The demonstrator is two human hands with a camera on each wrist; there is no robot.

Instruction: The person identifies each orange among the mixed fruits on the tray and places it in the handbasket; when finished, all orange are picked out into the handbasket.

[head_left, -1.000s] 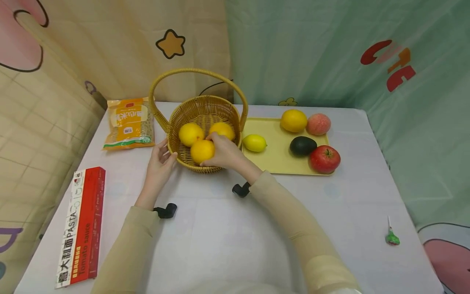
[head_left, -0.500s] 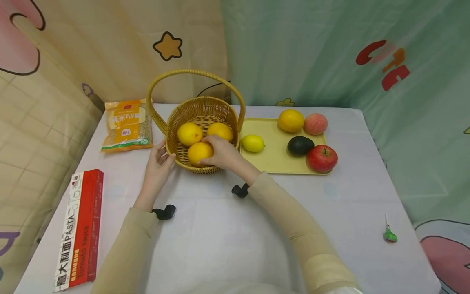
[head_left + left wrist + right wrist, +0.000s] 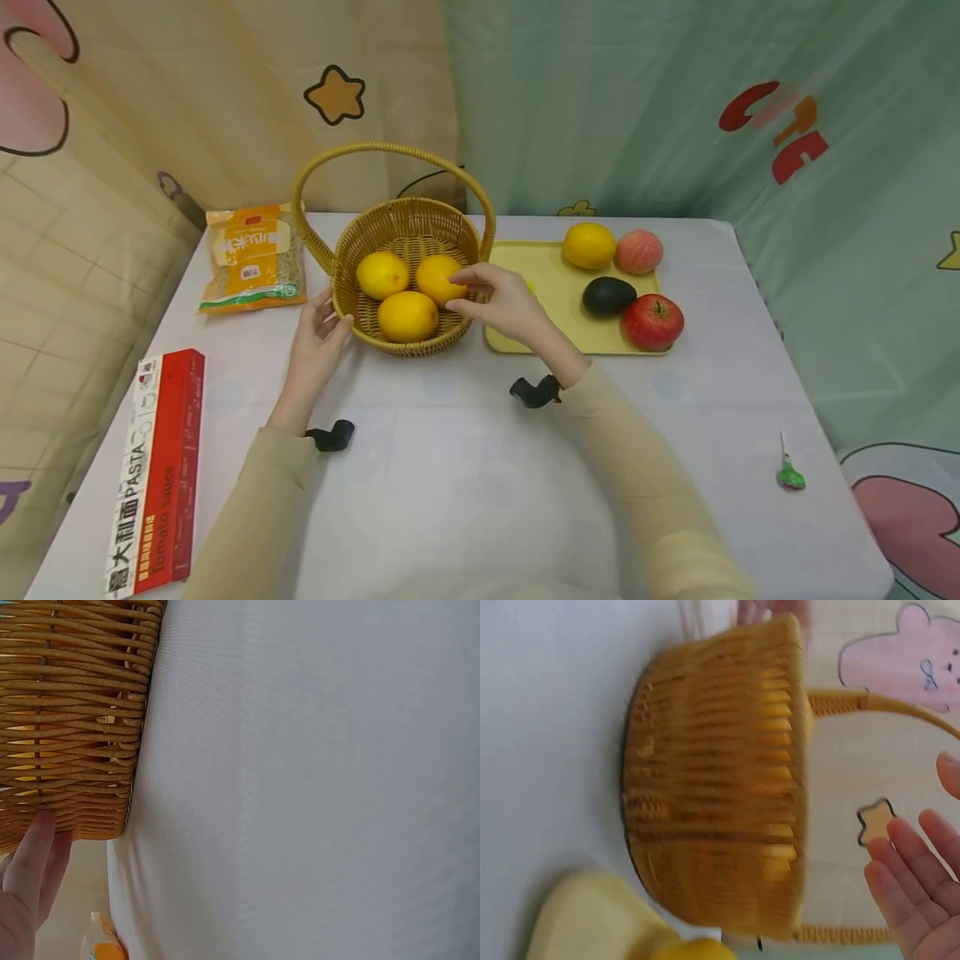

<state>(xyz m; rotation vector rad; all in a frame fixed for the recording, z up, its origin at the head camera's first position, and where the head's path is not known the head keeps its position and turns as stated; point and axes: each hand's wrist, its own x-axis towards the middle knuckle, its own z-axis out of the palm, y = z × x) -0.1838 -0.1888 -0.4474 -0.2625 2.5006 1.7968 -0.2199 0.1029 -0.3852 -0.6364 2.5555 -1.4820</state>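
Note:
A woven basket (image 3: 405,218) with a tall arched handle holds three yellow fruits, among them a front one (image 3: 408,317) and a left one (image 3: 382,275). My left hand (image 3: 317,337) rests against the basket's left side, its straight fingers (image 3: 34,859) touching the weave. Above the basket's right rim is my right hand (image 3: 506,304), fingers extended and thumb apart, holding nothing. It overlaps the right-hand yellow fruit (image 3: 438,279) slightly in the head view. Behind this hand, a small lemon (image 3: 531,287) on the yellow tray (image 3: 592,340) is almost hidden.
On the tray lie a larger yellow fruit (image 3: 588,246), a peach (image 3: 639,252), an avocado (image 3: 608,297) and an apple (image 3: 652,322). A grain bag (image 3: 253,260) and a pasta box (image 3: 156,471) are at left. A lollipop (image 3: 790,475) lies far right.
My right hand has let go of the front yellow fruit, which stays in the basket, and has moved right and up to the rim. My left hand keeps its place on the basket.

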